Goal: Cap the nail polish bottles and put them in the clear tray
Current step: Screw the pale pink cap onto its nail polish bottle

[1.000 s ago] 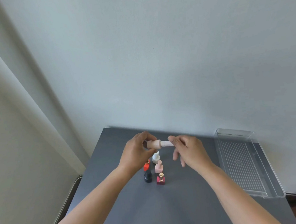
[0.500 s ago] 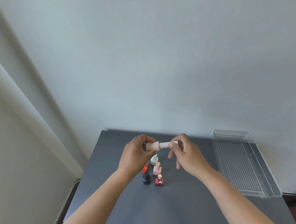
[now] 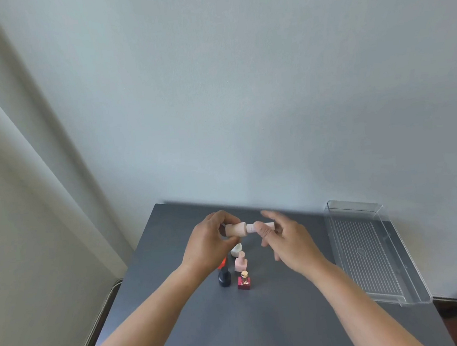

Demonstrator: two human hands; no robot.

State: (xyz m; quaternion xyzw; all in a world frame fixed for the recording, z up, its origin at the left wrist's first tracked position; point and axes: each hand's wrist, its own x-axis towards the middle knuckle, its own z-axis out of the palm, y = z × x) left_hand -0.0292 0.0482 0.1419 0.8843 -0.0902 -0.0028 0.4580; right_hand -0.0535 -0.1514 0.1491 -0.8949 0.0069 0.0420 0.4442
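Left hand point(image 3: 209, 245) — grip clamped on the small peach glass nail polish bottle point(image 3: 234, 229), sideways above the dark grey surface point(image 3: 265, 324), far edge. Right hand point(image 3: 288, 241) touches its white cap point(image 3: 269, 225); that grip, cannot tell. Probably light, slick, fragile — hold the body.

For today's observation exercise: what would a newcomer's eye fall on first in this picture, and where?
Above the dark table, the left hand grips a beige nail polish bottle sideways while the right hand touches its white cap. Small bottles stand clustered beneath them, and a clear tray lies empty at the table's right edge.
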